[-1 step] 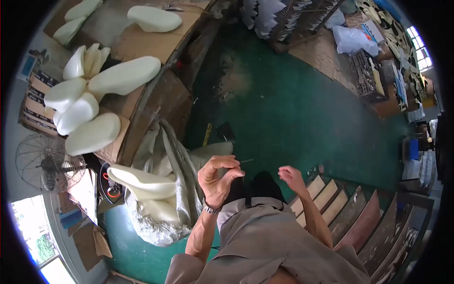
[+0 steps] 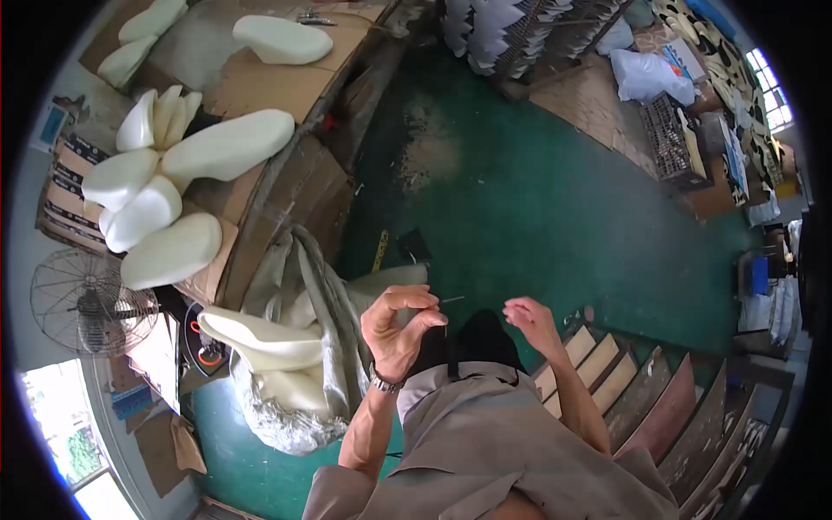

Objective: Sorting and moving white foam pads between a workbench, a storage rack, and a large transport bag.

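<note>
My left hand, with a metal-banded watch at its wrist, is raised in front of my body. Its thumb and fingertips close together in a pinch, and whatever lies between them is too small to name. A thin pale sliver shows beside those fingertips; I cannot tell whether it is held or lies on the floor beyond. To the right, my right hand hovers apart from the left, fingers loosely bent, with a gap at the thumb and nothing visible in it.
Cream foam-like moulded pieces cover the workbench at left. Beside my left arm, a plastic sack holds more pieces. A fan stands far left. Slanted boards fill a rack at right; a crate sits farther off.
My right hand has shifted slightly left. The left hand keeps its pinch in nearly the same place, while the surroundings sit slightly lower in the picture.
</note>
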Available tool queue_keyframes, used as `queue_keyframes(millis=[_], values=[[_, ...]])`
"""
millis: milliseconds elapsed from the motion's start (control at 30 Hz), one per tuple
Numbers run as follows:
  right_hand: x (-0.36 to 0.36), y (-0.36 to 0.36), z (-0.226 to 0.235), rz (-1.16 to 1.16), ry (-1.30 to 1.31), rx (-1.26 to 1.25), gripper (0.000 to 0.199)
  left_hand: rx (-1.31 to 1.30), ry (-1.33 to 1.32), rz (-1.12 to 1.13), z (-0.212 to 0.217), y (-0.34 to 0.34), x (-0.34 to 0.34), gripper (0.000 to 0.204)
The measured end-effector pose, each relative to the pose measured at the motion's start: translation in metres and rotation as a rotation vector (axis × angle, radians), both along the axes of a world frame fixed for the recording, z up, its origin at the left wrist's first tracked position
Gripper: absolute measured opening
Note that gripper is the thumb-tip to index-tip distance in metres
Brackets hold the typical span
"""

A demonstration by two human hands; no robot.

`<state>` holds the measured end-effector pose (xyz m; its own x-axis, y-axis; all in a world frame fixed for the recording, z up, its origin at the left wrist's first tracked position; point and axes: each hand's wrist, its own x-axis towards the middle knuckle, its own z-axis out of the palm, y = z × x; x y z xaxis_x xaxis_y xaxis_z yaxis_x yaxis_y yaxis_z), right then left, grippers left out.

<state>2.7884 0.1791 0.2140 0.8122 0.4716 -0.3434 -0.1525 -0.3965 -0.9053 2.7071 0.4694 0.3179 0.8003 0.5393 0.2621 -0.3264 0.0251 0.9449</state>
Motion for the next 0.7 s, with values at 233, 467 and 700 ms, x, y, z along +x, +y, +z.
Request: queue_keyframes(millis=[233,467,700], values=[[0.137,0.110,0.169,0.269,-0.600,0.309,0.025,0.049,0.032,0.075,0.012,-0.011,0.130,0.028],[0.269,0.148,0.162,0.506,-0.852,0.348,0.022,0.523,0.183,0.356,0.027,-0.005,0.233,0.032],[0.370,0.170,0.155,0.947,-0.976,0.175,0.016,0.936,0.427,0.395,0.049,-0.003,0.294,0.023]])
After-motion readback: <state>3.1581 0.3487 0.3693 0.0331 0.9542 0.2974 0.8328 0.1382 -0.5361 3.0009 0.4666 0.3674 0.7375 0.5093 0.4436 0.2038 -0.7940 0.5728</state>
